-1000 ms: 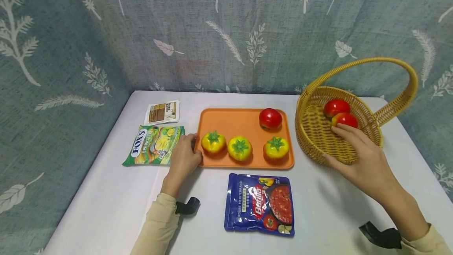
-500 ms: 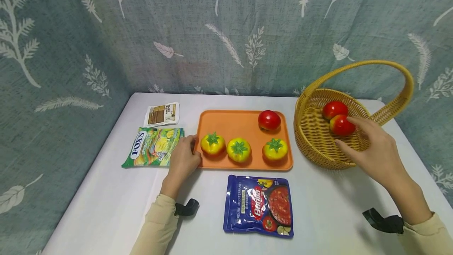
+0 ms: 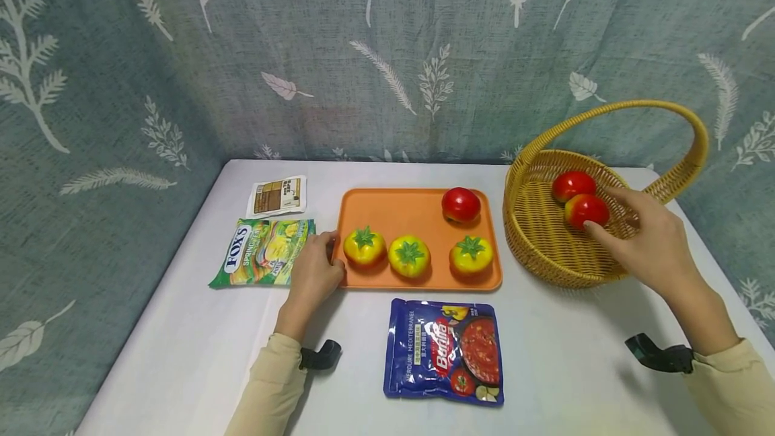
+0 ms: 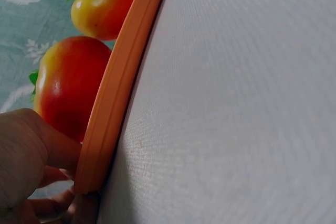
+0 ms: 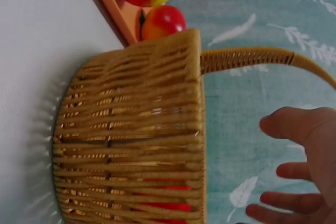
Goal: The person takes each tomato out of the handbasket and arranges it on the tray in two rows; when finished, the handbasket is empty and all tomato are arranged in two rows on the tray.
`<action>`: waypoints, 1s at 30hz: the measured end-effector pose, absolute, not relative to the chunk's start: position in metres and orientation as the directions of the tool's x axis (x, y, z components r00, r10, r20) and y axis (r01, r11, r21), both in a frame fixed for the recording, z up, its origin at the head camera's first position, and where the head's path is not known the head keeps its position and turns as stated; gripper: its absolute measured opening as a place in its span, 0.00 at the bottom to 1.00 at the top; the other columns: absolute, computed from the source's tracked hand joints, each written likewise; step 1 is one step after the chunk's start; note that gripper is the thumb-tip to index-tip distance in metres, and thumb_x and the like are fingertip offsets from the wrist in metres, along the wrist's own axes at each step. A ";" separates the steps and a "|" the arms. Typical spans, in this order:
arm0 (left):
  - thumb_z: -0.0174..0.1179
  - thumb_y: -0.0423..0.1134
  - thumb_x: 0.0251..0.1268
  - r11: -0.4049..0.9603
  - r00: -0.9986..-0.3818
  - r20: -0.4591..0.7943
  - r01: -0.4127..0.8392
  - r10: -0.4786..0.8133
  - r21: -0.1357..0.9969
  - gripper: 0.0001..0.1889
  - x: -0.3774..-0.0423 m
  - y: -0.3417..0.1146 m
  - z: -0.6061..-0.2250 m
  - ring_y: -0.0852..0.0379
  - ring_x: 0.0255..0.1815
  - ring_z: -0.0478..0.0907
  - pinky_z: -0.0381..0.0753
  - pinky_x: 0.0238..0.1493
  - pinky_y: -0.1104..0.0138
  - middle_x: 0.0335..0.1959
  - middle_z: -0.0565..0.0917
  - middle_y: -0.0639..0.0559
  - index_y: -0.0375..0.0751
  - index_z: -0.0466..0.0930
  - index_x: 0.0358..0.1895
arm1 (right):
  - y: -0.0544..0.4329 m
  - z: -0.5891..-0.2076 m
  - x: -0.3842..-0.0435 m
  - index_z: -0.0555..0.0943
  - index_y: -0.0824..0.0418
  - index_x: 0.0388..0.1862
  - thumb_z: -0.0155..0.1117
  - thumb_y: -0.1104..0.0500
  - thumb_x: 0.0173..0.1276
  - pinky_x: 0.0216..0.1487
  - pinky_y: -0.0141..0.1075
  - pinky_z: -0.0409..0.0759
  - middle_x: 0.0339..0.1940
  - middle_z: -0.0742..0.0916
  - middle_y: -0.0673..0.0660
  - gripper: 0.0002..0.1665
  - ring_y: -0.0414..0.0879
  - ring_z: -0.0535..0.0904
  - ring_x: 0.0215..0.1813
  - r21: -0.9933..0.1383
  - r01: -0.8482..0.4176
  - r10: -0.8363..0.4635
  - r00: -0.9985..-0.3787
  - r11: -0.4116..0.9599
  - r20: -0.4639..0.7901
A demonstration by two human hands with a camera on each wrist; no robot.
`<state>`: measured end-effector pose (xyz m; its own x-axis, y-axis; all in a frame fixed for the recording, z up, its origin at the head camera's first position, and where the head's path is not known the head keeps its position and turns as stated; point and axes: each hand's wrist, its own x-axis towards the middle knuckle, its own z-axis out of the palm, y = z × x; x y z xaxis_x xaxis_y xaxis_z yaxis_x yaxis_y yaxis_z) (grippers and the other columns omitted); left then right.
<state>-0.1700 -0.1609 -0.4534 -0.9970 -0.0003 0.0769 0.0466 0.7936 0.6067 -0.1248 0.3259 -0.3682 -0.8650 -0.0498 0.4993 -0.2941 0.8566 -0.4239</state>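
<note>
My left hand (image 3: 316,268) grips the left edge of an orange tray (image 3: 396,202), thumb at the near corner in the left wrist view. On the tray sit several tomatoes with a plastic look: yellow-topped ones with green leaf crowns, such as this tomato (image 3: 410,256), in the front row, and a red tomato (image 3: 461,205) lying on its side at the back right. My right hand (image 3: 656,241) hovers over the right rim of a wicker basket (image 3: 533,247), fingers spread and bent around nothing. Inside the basket lie two red tomatoes (image 3: 586,211), the nearer one just left of the fingertips.
A blue sauce pouch (image 3: 444,353) lies in front of the tray. Left of it are a green candy bag (image 3: 266,251) and a small brown-and-white packet (image 3: 277,196). The basket's tall handle (image 3: 642,107) arches above it. A patterned curtain (image 3: 387,52) stands behind the table.
My right hand has drawn back from the nearer red tomato in the basket, toward the right rim. That tomato has turned slightly. My left hand stays at the tray's edge.
</note>
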 end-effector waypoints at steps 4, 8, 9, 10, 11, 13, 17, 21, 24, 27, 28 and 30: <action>0.59 0.29 0.54 0.792 -0.997 0.077 0.051 0.005 0.608 0.29 -0.171 -0.161 -0.453 0.42 0.49 0.75 0.74 0.52 0.50 0.53 0.78 0.37 0.33 0.75 0.65 | 0.330 -0.368 -0.133 0.78 0.69 0.61 0.77 0.62 0.55 0.39 0.34 0.68 0.54 0.83 0.71 0.34 0.65 0.78 0.43 -0.413 -0.286 -0.055 -0.871 0.865 0.487; 0.59 0.29 0.54 0.793 -0.997 0.076 0.048 0.003 0.608 0.29 -0.172 -0.161 -0.453 0.42 0.50 0.75 0.74 0.52 0.50 0.53 0.78 0.37 0.33 0.75 0.65 | 0.334 -0.368 -0.141 0.76 0.71 0.63 0.74 0.59 0.59 0.40 0.52 0.70 0.56 0.81 0.73 0.34 0.67 0.76 0.46 -0.425 -0.245 -0.046 -0.904 0.872 0.426; 0.59 0.29 0.54 0.792 -0.997 0.078 0.050 0.003 0.608 0.29 -0.171 -0.161 -0.453 0.42 0.50 0.75 0.74 0.52 0.50 0.53 0.78 0.37 0.33 0.75 0.64 | 0.335 -0.368 -0.144 0.76 0.71 0.63 0.73 0.58 0.60 0.41 0.56 0.69 0.57 0.80 0.74 0.34 0.68 0.76 0.48 -0.431 -0.233 -0.043 -0.913 0.872 0.406; 0.59 0.29 0.54 0.792 -0.997 0.080 0.050 0.002 0.608 0.29 -0.171 -0.162 -0.453 0.42 0.50 0.75 0.74 0.52 0.49 0.53 0.78 0.37 0.33 0.75 0.64 | 0.336 -0.369 -0.146 0.75 0.72 0.64 0.73 0.58 0.61 0.43 0.60 0.69 0.58 0.80 0.75 0.34 0.69 0.75 0.51 -0.437 -0.223 -0.041 -0.920 0.872 0.389; 0.59 0.29 0.53 0.792 -0.997 0.083 0.050 -0.001 0.608 0.29 -0.171 -0.162 -0.453 0.42 0.50 0.75 0.74 0.52 0.49 0.53 0.78 0.36 0.32 0.75 0.64 | 0.337 -0.370 -0.148 0.74 0.72 0.64 0.72 0.57 0.62 0.46 0.62 0.69 0.59 0.79 0.76 0.35 0.71 0.74 0.54 -0.441 -0.212 -0.039 -0.928 0.872 0.370; 0.59 0.29 0.53 0.791 -0.996 0.085 0.050 -0.003 0.609 0.29 -0.171 -0.162 -0.454 0.41 0.50 0.76 0.74 0.52 0.49 0.52 0.78 0.36 0.32 0.75 0.64 | 0.339 -0.372 -0.152 0.73 0.74 0.65 0.72 0.56 0.63 0.51 0.66 0.68 0.60 0.78 0.77 0.36 0.73 0.72 0.58 -0.442 -0.193 -0.038 -0.941 0.876 0.336; 0.60 0.29 0.53 0.790 -0.997 0.073 0.041 -0.005 0.612 0.28 -0.169 -0.161 -0.457 0.41 0.50 0.76 0.75 0.52 0.49 0.52 0.78 0.37 0.32 0.76 0.63 | 0.343 -0.377 -0.158 0.70 0.75 0.66 0.71 0.53 0.64 0.54 0.70 0.66 0.60 0.76 0.79 0.39 0.76 0.69 0.59 -0.431 -0.138 -0.025 -0.966 0.892 0.258; 0.60 0.29 0.53 0.787 -0.997 0.075 0.039 -0.009 0.616 0.28 -0.167 -0.161 -0.457 0.42 0.49 0.76 0.75 0.51 0.50 0.51 0.78 0.37 0.32 0.77 0.63 | 0.345 -0.381 -0.165 0.66 0.78 0.67 0.70 0.50 0.65 0.51 0.70 0.69 0.59 0.74 0.82 0.43 0.78 0.70 0.57 -0.413 -0.099 -0.018 -0.980 0.905 0.196; 0.60 0.29 0.53 0.788 -0.995 0.099 0.050 -0.014 0.614 0.28 -0.167 -0.161 -0.455 0.41 0.49 0.76 0.75 0.51 0.50 0.50 0.79 0.37 0.32 0.77 0.62 | 0.346 -0.380 -0.172 0.63 0.81 0.68 0.67 0.47 0.67 0.51 0.70 0.69 0.59 0.73 0.84 0.47 0.78 0.70 0.56 -0.411 -0.084 -0.020 -0.987 0.908 0.157; 0.60 0.29 0.53 0.795 -0.994 0.104 0.053 -0.013 0.604 0.28 -0.168 -0.161 -0.454 0.40 0.51 0.76 0.75 0.53 0.49 0.52 0.79 0.36 0.33 0.77 0.62 | 0.348 -0.379 -0.177 0.60 0.83 0.69 0.64 0.42 0.69 0.52 0.70 0.69 0.60 0.71 0.84 0.51 0.78 0.69 0.57 -0.421 -0.057 -0.016 -0.995 0.905 0.100; 0.60 0.29 0.53 0.798 -0.995 0.099 0.050 -0.013 0.601 0.28 -0.169 -0.161 -0.455 0.40 0.52 0.76 0.75 0.53 0.49 0.52 0.79 0.36 0.33 0.77 0.63 | 0.349 -0.380 -0.178 0.59 0.83 0.70 0.63 0.41 0.70 0.51 0.70 0.70 0.60 0.71 0.84 0.52 0.78 0.70 0.56 -0.425 -0.048 -0.015 -0.997 0.904 0.080; 0.60 0.29 0.54 0.803 -0.996 0.090 0.046 -0.010 0.595 0.28 -0.170 -0.161 -0.455 0.40 0.53 0.76 0.74 0.55 0.48 0.53 0.79 0.36 0.33 0.76 0.63 | 0.350 -0.381 -0.180 0.57 0.83 0.70 0.59 0.38 0.71 0.51 0.70 0.71 0.59 0.71 0.85 0.54 0.77 0.71 0.55 -0.430 -0.032 -0.014 -0.999 0.902 0.045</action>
<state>-0.1696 -0.1612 -0.4548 -0.9959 -0.0097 0.0898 0.0458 0.8026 0.5947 -0.1798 0.3498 -0.3805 -0.9989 -0.0139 0.0448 -0.0318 0.9021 -0.4304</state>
